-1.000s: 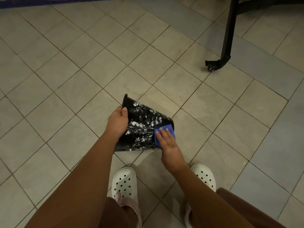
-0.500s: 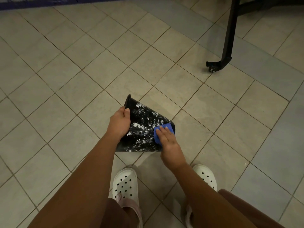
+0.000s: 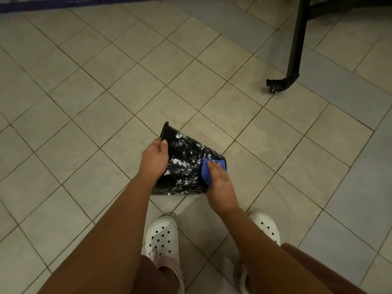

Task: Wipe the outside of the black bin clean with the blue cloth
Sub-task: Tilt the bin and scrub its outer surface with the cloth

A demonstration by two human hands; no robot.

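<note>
Since a second ago the blue cloth (image 3: 206,171) has been sliding a little along the bin's side toward the left hand and bunching up, no longer a flat square at the narrow end, while the right hand (image 3: 219,183) has been turning with it.

The black bin (image 3: 186,164) is lying tipped on its side on the tiled floor (image 3: 84,102), its rim pointing up and left, its narrow base end to the right, and its wall is showing white smears all over. The cloth is pressing against that wall near the base end, under the right fingers (image 3: 215,166), which are lying flat and close together over it, pinning it to the bin rather than curling round it. The right wrist is bending down from a forearm that is reaching in from the lower right.

The left hand (image 3: 153,160) is gripping the bin near the rim, thumb on the top of the wall, the other fingers wrapping out of sight behind; its forearm is coming straight up from the lower left.

Below both hands, two white clogs (image 3: 162,238) are standing on the tiles, one under each forearm. Well beyond the fingertips, upper right, a black frame leg (image 3: 296,45) is ending in a caster (image 3: 273,89).
</note>
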